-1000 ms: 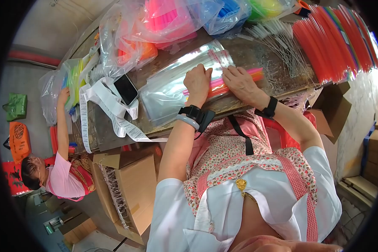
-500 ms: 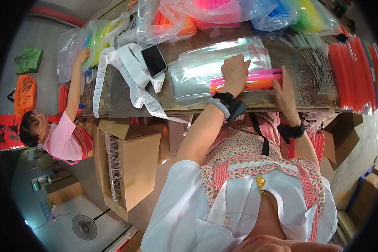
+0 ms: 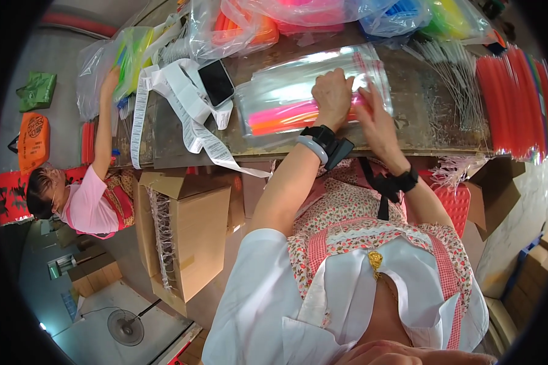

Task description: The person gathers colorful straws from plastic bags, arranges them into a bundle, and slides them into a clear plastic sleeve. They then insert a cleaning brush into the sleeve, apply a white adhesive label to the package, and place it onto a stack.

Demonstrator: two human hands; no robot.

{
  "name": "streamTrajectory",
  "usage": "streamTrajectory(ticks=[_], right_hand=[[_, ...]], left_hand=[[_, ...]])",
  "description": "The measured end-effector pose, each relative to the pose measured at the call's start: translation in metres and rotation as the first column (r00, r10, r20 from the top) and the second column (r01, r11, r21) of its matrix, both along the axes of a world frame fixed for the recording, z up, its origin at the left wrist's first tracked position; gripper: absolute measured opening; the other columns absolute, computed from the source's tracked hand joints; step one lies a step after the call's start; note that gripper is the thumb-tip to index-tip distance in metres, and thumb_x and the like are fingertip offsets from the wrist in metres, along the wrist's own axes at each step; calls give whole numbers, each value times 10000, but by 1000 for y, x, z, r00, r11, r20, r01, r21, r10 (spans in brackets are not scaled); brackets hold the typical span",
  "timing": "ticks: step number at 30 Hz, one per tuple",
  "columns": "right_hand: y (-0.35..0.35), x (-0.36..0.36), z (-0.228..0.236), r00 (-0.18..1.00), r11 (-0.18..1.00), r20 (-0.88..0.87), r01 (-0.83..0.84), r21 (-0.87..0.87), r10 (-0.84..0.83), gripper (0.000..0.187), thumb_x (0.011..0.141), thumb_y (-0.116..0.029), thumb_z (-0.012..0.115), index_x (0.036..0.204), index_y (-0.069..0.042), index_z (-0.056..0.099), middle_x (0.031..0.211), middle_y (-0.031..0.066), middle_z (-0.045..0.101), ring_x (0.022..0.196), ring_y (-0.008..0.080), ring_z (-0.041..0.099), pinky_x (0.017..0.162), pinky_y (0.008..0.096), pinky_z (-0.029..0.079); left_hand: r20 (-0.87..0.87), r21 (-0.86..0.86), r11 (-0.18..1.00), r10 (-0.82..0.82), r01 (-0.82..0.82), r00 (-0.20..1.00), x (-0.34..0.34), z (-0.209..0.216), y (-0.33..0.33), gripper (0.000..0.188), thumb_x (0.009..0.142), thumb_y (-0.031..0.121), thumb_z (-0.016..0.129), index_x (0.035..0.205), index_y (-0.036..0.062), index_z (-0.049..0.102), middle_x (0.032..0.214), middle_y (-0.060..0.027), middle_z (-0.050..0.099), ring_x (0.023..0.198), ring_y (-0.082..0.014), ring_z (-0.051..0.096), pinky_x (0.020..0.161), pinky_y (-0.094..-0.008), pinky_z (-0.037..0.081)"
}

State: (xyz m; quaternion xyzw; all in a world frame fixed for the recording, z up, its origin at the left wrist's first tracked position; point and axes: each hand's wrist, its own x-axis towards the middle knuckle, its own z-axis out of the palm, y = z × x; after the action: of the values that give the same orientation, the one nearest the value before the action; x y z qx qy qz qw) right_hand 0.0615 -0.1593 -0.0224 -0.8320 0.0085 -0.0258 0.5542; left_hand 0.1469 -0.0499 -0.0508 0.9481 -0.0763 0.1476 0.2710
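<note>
A bundle of pink and orange plastic tubes [image 3: 283,117] lies along the near part of a stack of clear plastic bags [image 3: 265,91] and appears to be inside the top bag. My left hand [image 3: 333,100] is closed at the bag's right part, knuckles up, over the tubes. Its fingertips are hidden, but it seems to pinch the bag film. Close beside it, my right hand [image 3: 376,121] has its fingers and thumb around the right end of the tubes. Both wrists carry black straps.
Left of the bags lie a black phone [image 3: 216,83] and a strip of white labels [image 3: 192,125]. Bags of coloured tubes [image 3: 402,15] line the far side. White wire brushes [image 3: 453,76] and red tubes [image 3: 508,103] lie right. A co-worker [image 3: 88,201] reaches in at left.
My right hand has moved left, up to my left hand. The pink and orange tubes have slid left, deeper along the clear bag. My left hand has shifted slightly left.
</note>
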Motion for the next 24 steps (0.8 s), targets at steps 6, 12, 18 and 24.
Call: streamTrajectory(ticks=[6, 12, 18, 24], right_hand=[[-6, 1, -2, 983, 971, 183, 36, -236, 8, 720, 902, -292, 601, 1458, -24, 233, 1380, 247, 442, 1265, 328, 467, 1030, 374, 371], [-3, -5, 6, 995, 987, 91, 62, -147, -49, 757, 893, -280, 615, 1470, -31, 192, 1383, 269, 417, 1254, 374, 465, 1039, 395, 363], [-6, 1, 0, 993, 995, 84, 91, -30, -88, 751, 913, -277, 592, 1476, -29, 160, 1406, 261, 392, 1277, 346, 443, 1043, 387, 362], [-10, 22, -6, 996, 936, 35, 65, 347, -82, 757, 924, -261, 581, 1484, -37, 123, 1460, 268, 301, 1310, 338, 397, 1049, 388, 358]], left_hand=[[-69, 27, 999, 44, -42, 997, 1, 0, -5, 295, 797, 353, 671, 752, 62, 646, 734, -131, 659, 725, -348, 640, 615, -447, 491], [-52, 14, 998, 55, -54, 997, 6, 1, -23, 303, 793, 363, 679, 761, 63, 652, 736, -134, 663, 740, -347, 645, 626, -449, 496], [-104, 6, 998, 69, -69, 992, 4, 6, -20, 274, 786, 335, 695, 781, 63, 660, 743, -142, 663, 737, -346, 644, 634, -446, 500], [-49, -16, 996, 88, -89, 995, 5, 3, -18, 263, 784, 322, 697, 781, 62, 656, 738, -142, 658, 725, -346, 640, 617, -445, 491]])
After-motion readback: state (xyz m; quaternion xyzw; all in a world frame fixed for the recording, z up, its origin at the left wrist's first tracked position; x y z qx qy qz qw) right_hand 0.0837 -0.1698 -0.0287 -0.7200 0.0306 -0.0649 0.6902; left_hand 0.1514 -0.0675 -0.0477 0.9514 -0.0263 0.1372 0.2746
